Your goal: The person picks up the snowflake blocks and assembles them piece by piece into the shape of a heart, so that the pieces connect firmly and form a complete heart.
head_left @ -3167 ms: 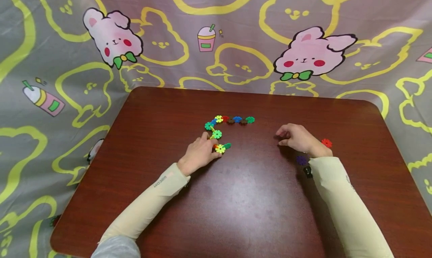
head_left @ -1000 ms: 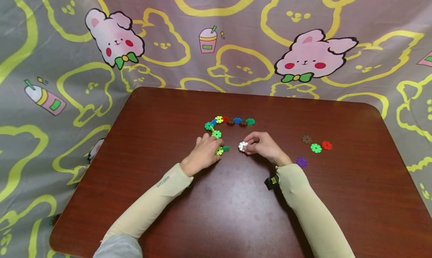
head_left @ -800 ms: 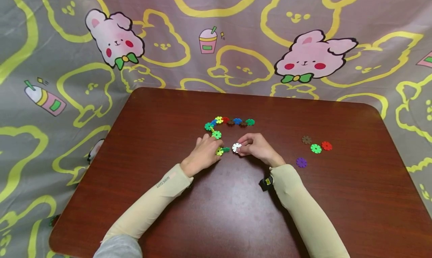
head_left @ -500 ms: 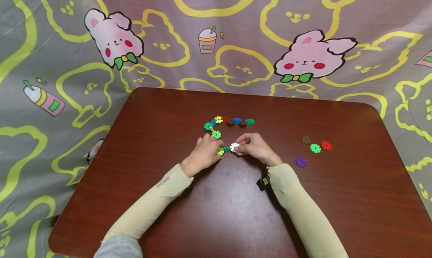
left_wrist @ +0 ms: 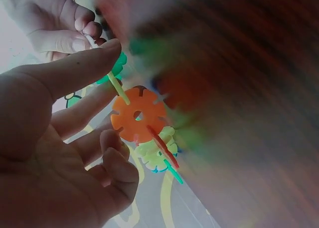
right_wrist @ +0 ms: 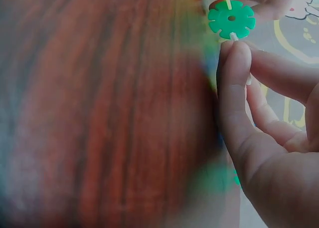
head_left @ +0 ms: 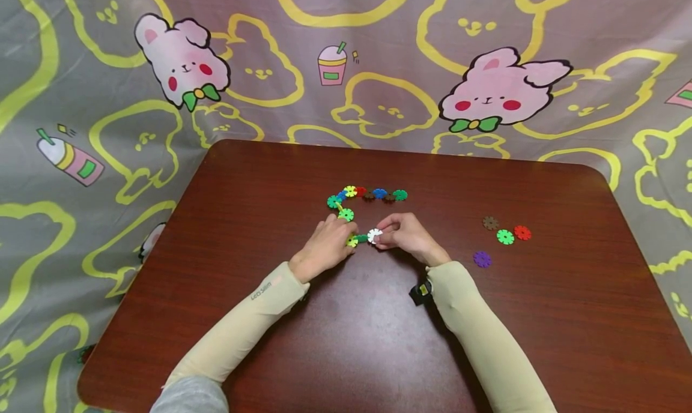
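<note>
A chain of notched plastic discs curves over the tabletop, from a green disc (head_left: 400,194) at the far end round to a light green disc (head_left: 346,214). My left hand (head_left: 323,246) pinches the yellow disc (head_left: 352,241) near the chain's close end. An orange disc (left_wrist: 139,113) adjoins it in the left wrist view, below the fingers. My right hand (head_left: 409,236) pinches a white disc (head_left: 373,235) between thumb and fingers. In the right wrist view the white disc's edge meets a slot of the end green disc (right_wrist: 232,21). Fingers cover most of the white disc there.
Loose discs lie on the brown table (head_left: 259,185) to the right: a brown disc (head_left: 490,223), a bright green disc (head_left: 505,237), a red disc (head_left: 522,232) and a purple disc (head_left: 482,259). A patterned curtain (head_left: 389,41) hangs behind the table.
My right hand has come left from beside the loose discs, carrying the white disc up to the chain's green end disc. My left hand has stayed nearly in place at the chain.
</note>
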`<state>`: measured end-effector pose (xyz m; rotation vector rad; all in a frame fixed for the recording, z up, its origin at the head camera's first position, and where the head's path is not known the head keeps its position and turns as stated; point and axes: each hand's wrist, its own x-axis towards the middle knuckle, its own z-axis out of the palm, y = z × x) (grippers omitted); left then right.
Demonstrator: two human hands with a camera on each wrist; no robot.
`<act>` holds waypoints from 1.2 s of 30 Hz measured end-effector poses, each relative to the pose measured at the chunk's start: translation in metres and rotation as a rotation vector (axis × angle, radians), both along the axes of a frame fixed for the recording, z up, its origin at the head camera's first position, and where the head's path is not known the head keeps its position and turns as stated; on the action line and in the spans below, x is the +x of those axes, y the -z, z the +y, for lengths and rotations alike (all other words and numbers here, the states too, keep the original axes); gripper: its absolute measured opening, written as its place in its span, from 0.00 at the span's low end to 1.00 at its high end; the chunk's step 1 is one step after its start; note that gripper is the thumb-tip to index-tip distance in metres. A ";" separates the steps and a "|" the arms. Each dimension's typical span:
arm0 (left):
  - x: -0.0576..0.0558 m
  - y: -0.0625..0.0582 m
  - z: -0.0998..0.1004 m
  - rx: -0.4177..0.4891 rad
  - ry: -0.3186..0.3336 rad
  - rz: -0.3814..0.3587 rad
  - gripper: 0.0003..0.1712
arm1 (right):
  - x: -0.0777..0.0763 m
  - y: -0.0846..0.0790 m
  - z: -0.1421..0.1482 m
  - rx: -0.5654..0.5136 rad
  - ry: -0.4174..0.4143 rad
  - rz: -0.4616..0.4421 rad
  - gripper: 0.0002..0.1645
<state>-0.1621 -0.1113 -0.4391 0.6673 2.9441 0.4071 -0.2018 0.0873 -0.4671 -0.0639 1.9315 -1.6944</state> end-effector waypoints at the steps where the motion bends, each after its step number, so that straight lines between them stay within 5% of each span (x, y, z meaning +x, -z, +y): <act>1: 0.000 0.000 0.000 0.004 0.005 0.005 0.13 | 0.000 0.000 0.000 0.000 0.002 -0.006 0.19; 20: -0.002 0.004 -0.003 0.055 0.067 0.070 0.13 | -0.001 0.000 -0.007 -0.014 0.009 -0.069 0.15; 36: -0.002 0.005 -0.006 0.050 0.215 0.149 0.03 | -0.004 0.000 -0.003 -0.016 0.014 -0.070 0.15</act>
